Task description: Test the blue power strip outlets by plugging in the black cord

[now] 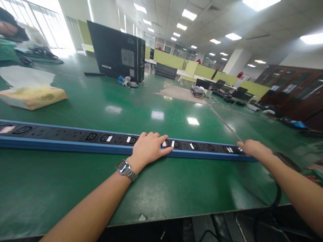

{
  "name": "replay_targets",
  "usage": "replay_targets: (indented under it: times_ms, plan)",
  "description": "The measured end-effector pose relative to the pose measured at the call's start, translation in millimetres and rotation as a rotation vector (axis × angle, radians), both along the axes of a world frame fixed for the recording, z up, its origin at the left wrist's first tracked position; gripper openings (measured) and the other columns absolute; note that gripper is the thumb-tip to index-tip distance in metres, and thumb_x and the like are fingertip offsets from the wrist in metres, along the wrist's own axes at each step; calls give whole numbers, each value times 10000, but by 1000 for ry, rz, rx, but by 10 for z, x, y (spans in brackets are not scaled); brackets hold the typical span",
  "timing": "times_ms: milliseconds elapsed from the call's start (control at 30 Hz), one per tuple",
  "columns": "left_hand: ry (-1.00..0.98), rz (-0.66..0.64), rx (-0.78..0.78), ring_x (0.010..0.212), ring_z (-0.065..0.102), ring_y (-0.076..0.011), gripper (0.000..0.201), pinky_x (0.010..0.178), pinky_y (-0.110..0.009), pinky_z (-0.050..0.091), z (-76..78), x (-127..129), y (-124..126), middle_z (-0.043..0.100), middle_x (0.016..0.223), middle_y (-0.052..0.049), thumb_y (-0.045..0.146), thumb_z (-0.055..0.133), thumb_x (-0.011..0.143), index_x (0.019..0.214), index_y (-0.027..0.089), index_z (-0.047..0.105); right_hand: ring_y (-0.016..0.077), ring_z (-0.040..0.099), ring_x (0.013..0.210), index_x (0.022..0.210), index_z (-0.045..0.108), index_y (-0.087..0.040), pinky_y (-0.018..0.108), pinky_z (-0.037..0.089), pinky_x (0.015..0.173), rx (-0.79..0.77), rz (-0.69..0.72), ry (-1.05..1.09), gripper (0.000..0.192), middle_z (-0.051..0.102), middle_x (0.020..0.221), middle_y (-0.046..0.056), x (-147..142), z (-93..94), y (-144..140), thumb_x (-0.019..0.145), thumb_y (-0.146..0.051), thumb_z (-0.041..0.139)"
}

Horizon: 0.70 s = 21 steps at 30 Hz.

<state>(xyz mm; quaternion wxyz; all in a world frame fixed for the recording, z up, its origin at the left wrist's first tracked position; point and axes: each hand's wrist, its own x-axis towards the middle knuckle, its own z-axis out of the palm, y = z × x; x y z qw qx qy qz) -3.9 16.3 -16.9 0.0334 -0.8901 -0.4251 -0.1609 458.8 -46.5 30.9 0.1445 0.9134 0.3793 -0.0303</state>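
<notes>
A long blue and black power strip (93,145) with rows of sockets lies across the green table. Small white stickers sit beside several of its sockets. My left hand (148,148), with a metal-banded watch (126,169) on the wrist, grips the middle of the strip, thumb on the near side and fingers over the top. At the strip's right end, my right hand (254,150) is closed, its fingertips down by the last white stickers. What is between those fingers is hidden. A black cable (278,195) hangs below the right forearm.
A tissue pack (35,95) lies at the left on the green table (176,188). Behind it stands a black computer case (118,50) with blue and grey gloves (128,81) at its foot. Another person's arm (10,28) shows at far left. The table's near edge runs along the bottom.
</notes>
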Motion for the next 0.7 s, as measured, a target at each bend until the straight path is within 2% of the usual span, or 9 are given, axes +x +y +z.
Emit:
replay_targets:
  times_ms: [167,333,400,533,633,700]
  plan:
    - [-9,0,3,969,608,-271,629,830,-406,363,-9,-3,-6,693,1040,-77,698,318,885,1271,283,591,404,608,1062,1191,642,-43,469,460,792,5,36,-27,634,598,1203,303,-133,-61,-21,881,-510,346]
    - [-25,1,18,964,608,-265,612,822,-400,356,-15,-9,-11,695,1036,-78,690,331,886,1257,283,598,397,628,1029,1131,668,-79,473,489,784,26,48,-45,590,631,1173,258,-210,-85,-57,865,-514,371]
    - [-24,4,19,951,612,-266,616,815,-402,357,-14,-5,-14,697,1015,-78,697,328,882,1243,284,607,388,636,1016,1103,680,-99,459,492,762,42,25,-40,571,642,1156,252,-222,-12,-80,877,-508,352]
    - [-10,6,26,939,617,-272,623,802,-408,365,-5,9,-16,697,1006,-75,704,320,880,1237,284,610,396,646,969,1097,677,-83,444,475,685,69,28,-111,623,628,1133,315,-303,263,-53,912,-524,278]
    - [-3,9,28,953,618,-276,623,804,-411,368,2,16,-10,698,1024,-79,697,318,885,1247,279,604,327,656,964,979,710,-90,377,479,732,3,136,-57,583,663,1094,265,-489,386,89,922,-509,308]
    - [1,6,25,955,619,-276,623,800,-409,368,2,16,-5,699,1026,-79,696,316,886,1250,280,604,267,662,961,877,726,-101,301,471,769,-59,251,34,531,697,1030,204,-675,353,206,923,-476,353]
